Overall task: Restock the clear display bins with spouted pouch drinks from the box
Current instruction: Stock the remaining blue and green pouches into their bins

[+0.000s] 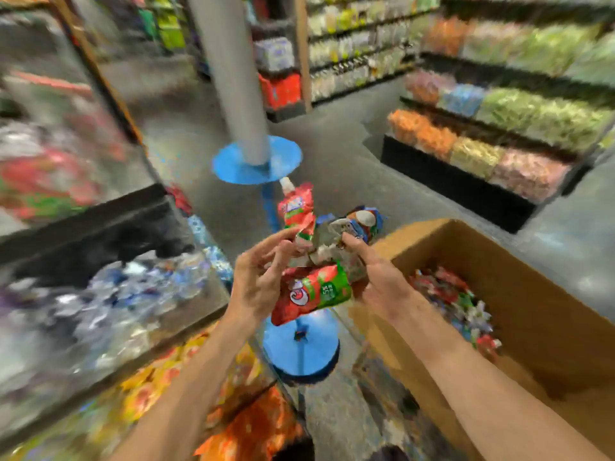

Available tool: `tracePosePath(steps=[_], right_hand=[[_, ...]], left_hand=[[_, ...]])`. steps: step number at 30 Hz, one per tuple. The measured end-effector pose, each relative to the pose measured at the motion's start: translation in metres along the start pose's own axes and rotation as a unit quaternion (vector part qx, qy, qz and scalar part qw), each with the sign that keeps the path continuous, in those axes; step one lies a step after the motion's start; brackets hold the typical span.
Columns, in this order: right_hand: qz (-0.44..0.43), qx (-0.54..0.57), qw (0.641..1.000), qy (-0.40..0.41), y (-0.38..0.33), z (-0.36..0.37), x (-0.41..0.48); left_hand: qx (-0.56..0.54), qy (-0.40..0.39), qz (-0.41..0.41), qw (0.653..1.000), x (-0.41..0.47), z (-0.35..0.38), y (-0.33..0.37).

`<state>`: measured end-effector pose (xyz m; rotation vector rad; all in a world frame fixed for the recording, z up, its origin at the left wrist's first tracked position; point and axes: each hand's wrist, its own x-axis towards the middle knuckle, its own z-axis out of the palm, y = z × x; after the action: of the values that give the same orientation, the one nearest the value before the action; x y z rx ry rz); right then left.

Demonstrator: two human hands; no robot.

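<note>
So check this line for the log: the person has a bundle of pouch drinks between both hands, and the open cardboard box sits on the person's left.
The side is wrong. The head view shows the open cardboard box on the person's right. The rest stands: the bundle of pouch drinks is between the left hand and the right hand.

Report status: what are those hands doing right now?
Right hand grips bunch of spouted pouches; left hand open, fingertips touching them. Bunch between cardboard box and clear bins. Nothing blocking.
</note>
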<state>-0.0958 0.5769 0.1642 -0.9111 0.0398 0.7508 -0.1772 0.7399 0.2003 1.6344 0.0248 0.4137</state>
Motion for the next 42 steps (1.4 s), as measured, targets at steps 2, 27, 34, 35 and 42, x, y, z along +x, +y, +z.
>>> tracePosePath(steps=[2,27,34,35,42], right_hand=[[0.015,-0.012,0.998,-0.065,0.011,0.053,0.003],[0.193,-0.172,0.935,-0.244,0.110,0.197,0.102],[0.219,-0.178,0.925,-0.255,0.125,0.234,0.115],[0.225,-0.194,0.919,-0.258,0.127,0.242,0.115],[0.201,-0.233,0.911,-0.273,0.144,0.289,0.123]], left_hand=[[-0.006,0.065,0.003,0.998,-0.012,-0.039,0.014],[-0.170,0.337,-0.307,0.874,-0.095,-0.198,0.001],[-0.242,0.337,-0.285,0.864,-0.102,-0.232,0.001],[-0.237,0.323,-0.289,0.869,-0.101,-0.241,0.002],[-0.192,0.276,-0.327,0.883,-0.092,-0.305,0.002]])
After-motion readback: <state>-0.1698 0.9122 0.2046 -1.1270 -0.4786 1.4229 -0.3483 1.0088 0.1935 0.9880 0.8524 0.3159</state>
